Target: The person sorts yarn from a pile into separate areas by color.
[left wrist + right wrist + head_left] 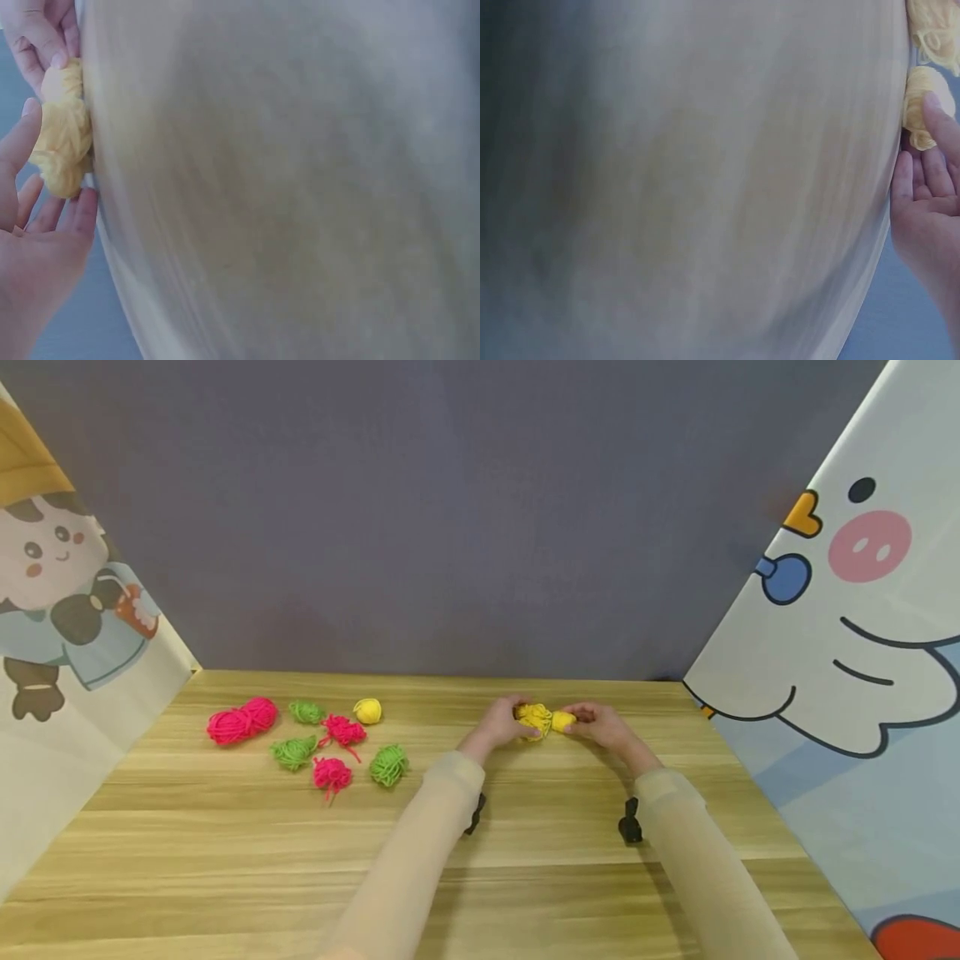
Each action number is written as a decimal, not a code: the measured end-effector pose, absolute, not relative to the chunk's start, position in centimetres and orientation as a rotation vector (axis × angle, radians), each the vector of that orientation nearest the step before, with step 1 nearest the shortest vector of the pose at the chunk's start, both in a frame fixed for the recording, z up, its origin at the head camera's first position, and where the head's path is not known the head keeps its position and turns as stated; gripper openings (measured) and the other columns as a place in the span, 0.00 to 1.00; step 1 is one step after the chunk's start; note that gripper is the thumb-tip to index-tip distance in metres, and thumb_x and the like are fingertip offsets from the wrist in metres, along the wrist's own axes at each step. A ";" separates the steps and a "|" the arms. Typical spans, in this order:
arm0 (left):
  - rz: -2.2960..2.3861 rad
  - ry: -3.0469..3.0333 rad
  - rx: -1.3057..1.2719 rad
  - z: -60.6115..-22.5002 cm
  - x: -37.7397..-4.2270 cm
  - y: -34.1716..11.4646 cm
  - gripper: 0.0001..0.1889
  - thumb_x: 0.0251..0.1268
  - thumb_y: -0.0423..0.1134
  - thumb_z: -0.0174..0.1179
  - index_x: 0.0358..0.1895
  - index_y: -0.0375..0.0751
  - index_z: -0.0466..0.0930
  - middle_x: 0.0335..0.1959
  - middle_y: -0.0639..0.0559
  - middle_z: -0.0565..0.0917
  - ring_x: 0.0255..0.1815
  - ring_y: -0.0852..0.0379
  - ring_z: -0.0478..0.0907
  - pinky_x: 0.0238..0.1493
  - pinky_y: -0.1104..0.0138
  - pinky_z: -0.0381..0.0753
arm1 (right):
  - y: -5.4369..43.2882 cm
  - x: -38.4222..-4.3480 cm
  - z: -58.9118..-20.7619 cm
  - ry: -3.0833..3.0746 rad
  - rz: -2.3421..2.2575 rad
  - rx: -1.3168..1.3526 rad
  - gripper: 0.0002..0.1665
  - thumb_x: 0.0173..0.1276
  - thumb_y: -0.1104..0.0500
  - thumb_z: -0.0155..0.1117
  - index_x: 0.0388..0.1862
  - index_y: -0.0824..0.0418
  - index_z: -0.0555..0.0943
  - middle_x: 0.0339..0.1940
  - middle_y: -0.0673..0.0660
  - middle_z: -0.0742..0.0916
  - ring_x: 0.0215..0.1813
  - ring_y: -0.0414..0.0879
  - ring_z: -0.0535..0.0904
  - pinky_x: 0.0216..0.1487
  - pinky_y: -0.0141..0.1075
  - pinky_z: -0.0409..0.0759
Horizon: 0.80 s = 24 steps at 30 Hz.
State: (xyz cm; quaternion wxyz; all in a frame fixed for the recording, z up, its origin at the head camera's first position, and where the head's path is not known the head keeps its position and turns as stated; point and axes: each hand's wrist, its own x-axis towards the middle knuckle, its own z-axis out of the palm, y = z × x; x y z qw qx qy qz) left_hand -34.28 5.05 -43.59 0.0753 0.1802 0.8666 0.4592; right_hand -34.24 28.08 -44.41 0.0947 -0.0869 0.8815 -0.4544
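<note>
A plain dark-grey backdrop (pixel 450 527) rises behind a wood-grain table (pixel 247 860), with printed panels at either side; the left panel (pixel 142 668) carries a cartoon figure in blue holding a drink. Next on the table, at the left, lies a pink skein (pixel 242 721) drawn in at its middle. To its right come two small green bundles (pixel 294 752), one behind the other, then two loose pink tangles (pixel 332 775) with strands trailing from them. A small yellow ball (pixel 367 711) sits toward the back, and a rounder green ball (pixel 388 765) lies nearer the front. Well apart from these, right of centre, the left hand (pixel 498 722) has its thumb and fingers parted loosely around the outer end of a loopy yellow bundle (pixel 533 720). Just right of that bundle is a smaller, tighter yellow roll (pixel 562 721), which the right hand (pixel 600 725) pinches with its thumb on the near side and its fingers beneath. The sleeves (pixel 671 797) are pale, and a black object (pixel 631 822) shows beside the right cuff. The right panel (pixel 780 652) bears a white cartoon shape with a pink snout.
</note>
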 end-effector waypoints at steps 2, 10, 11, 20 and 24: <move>1.392 2.588 0.544 -43.4 -34.2 5.0 0.35 0.53 0.40 0.70 0.65 0.39 0.69 0.63 0.45 0.73 0.61 0.50 0.71 0.63 0.62 0.70 | 28.1 -34.2 -44.4 2.613 -1.353 -0.258 0.25 0.64 0.58 0.65 0.59 0.65 0.75 0.56 0.64 0.81 0.57 0.54 0.76 0.55 0.40 0.77; 1.485 2.509 0.567 -41.9 -33.4 4.1 0.34 0.57 0.39 0.67 0.67 0.39 0.65 0.68 0.43 0.67 0.68 0.44 0.64 0.67 0.55 0.66 | 27.9 -34.0 -44.2 2.620 -1.351 -0.276 0.24 0.65 0.59 0.64 0.59 0.66 0.75 0.56 0.65 0.81 0.56 0.54 0.77 0.54 0.40 0.78; 1.487 2.507 0.572 -41.7 -33.3 3.9 0.33 0.57 0.39 0.67 0.67 0.39 0.66 0.68 0.43 0.67 0.68 0.44 0.63 0.67 0.55 0.66 | 27.9 -34.0 -44.2 2.619 -1.352 -0.267 0.24 0.65 0.59 0.64 0.59 0.65 0.75 0.56 0.65 0.81 0.56 0.54 0.77 0.54 0.41 0.78; 1.411 2.575 0.586 -39.9 -32.3 2.1 0.34 0.57 0.43 0.67 0.67 0.44 0.66 0.67 0.46 0.69 0.68 0.48 0.64 0.67 0.56 0.65 | 27.9 -34.0 -44.3 2.629 -1.313 -0.243 0.27 0.65 0.56 0.65 0.61 0.64 0.74 0.58 0.65 0.79 0.59 0.56 0.75 0.56 0.44 0.77; 1.424 2.595 0.606 -39.3 -31.8 1.4 0.35 0.56 0.43 0.68 0.67 0.42 0.66 0.67 0.46 0.69 0.67 0.47 0.65 0.66 0.55 0.66 | 27.9 -34.1 -44.3 2.625 -1.309 -0.223 0.26 0.65 0.57 0.65 0.61 0.63 0.74 0.59 0.65 0.79 0.59 0.56 0.75 0.57 0.44 0.76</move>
